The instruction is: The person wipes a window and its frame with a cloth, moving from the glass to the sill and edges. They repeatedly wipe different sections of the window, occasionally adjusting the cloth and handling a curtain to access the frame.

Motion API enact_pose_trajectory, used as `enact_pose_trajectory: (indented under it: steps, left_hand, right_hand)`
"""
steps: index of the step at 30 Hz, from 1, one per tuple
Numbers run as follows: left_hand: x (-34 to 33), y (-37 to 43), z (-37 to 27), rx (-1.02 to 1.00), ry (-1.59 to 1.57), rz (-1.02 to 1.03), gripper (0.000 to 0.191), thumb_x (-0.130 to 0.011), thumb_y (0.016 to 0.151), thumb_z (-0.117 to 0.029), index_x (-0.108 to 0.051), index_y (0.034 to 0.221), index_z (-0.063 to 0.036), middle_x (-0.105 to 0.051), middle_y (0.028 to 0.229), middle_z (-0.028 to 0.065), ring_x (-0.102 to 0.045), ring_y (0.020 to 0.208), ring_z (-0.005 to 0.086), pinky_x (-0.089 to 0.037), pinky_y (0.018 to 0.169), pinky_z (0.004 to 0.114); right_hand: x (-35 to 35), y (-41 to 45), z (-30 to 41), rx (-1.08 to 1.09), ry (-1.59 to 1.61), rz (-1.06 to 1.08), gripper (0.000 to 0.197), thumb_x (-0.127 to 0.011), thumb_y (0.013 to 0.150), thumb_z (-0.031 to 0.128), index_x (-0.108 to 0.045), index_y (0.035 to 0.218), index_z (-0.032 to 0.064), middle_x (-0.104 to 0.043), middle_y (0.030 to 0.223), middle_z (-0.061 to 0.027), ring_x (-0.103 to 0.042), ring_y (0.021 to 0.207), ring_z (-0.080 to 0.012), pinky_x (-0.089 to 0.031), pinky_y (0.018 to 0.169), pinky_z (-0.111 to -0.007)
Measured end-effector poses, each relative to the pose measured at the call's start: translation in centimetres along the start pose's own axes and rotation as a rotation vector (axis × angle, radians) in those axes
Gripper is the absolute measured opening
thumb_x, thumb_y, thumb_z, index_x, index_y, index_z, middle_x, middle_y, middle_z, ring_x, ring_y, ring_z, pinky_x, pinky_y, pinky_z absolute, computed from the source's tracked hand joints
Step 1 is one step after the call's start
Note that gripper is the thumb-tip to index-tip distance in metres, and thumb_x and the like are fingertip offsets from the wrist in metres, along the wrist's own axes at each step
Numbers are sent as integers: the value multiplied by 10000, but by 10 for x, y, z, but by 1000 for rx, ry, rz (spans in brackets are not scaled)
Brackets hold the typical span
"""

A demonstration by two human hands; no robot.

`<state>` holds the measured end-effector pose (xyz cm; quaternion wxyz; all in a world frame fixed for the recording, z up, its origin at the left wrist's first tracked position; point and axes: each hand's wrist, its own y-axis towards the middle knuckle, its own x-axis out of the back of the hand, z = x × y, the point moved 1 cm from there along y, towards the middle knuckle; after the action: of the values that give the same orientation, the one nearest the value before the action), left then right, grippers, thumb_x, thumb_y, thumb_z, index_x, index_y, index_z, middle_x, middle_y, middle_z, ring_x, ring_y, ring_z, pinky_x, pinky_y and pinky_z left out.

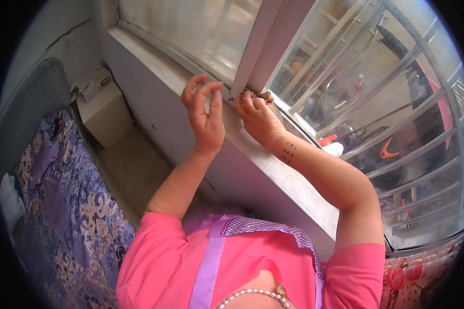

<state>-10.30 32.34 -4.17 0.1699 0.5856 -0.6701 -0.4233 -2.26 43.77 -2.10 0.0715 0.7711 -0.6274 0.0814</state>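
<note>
My right hand (pixel 260 117) grips a crumpled brownish cloth (pixel 265 96), pressed into the corner where the window frame's upright (pixel 263 50) meets the bottom track. Part of the cloth lies beneath the hand and is hidden. My left hand (pixel 205 116) is raised beside it, over the inner edge of the windowsill (pixel 247 148), its fingers apart and slightly curled, holding nothing. To the upper left is a hazy glass pane (pixel 189 34) in its frame.
Metal bars (pixel 413 135) stand outside the window at right. A bed with a purple patterned cover (pixel 69 201) is at left, near a pale box-shaped cabinet (pixel 104 112) with papers on it. A floral curtain (pixel 406 282) hangs at lower right.
</note>
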Motion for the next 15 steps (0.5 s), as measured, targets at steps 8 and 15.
enact_pose_trajectory:
  steps: [8, 15]
  left_hand:
    - [62, -22, -8, 98, 15, -121, 131, -508, 916, -49, -614, 993, -48, -457, 1215, 90, -411, 1158, 192, -345, 962, 310]
    - [-4, -62, -62, 589, -777, 410, 347, -524, 937, -142, -447, 1270, -80, -431, 1278, 45, -446, 1144, 143, -369, 1007, 318]
  right_hand:
    - [30, -10, -58, 73, 231, 366, 300, -717, 754, 253, -686, 1041, 169, -572, 1042, 3, -479, 1034, -183, -411, 864, -340]
    - [58, -100, -128, -663, 2594, -160, 461, -485, 733, -34, -578, 1181, 18, -590, 1126, -102, -593, 978, -188, -483, 875, -279]
